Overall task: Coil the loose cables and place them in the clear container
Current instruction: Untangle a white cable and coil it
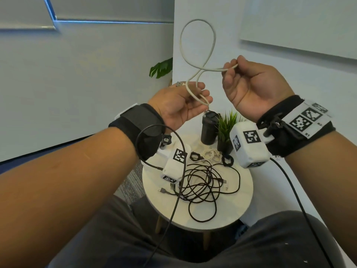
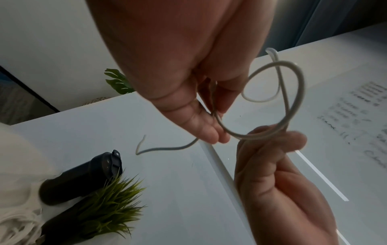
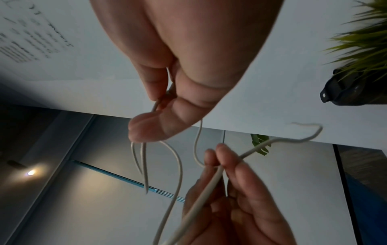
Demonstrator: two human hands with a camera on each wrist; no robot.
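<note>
Both hands are raised in front of the wall with one white cable point(image 1: 214, 38) between them. My left hand point(image 1: 195, 91) holds a small loop of it in curled fingers, and one end hangs below. My right hand point(image 1: 232, 64) pinches two strands between thumb and fingers. A large loop stands up above both hands. The left wrist view shows the cable point(image 2: 297, 92) looping from the left fingers point(image 2: 209, 132) to the right hand point(image 2: 272, 140). In the right wrist view the right thumb point(image 3: 155, 129) presses the strands point(image 3: 178, 174). I cannot make out the clear container.
Below stands a small round white table point(image 1: 239, 198) with a tangle of black cables point(image 1: 202, 182). At its back are coiled white cables point(image 1: 209, 153), two black rings point(image 1: 227, 160), a black tumbler point(image 1: 209, 128) and a potted grass plant point(image 1: 226, 130). Wrist-camera leads hang down.
</note>
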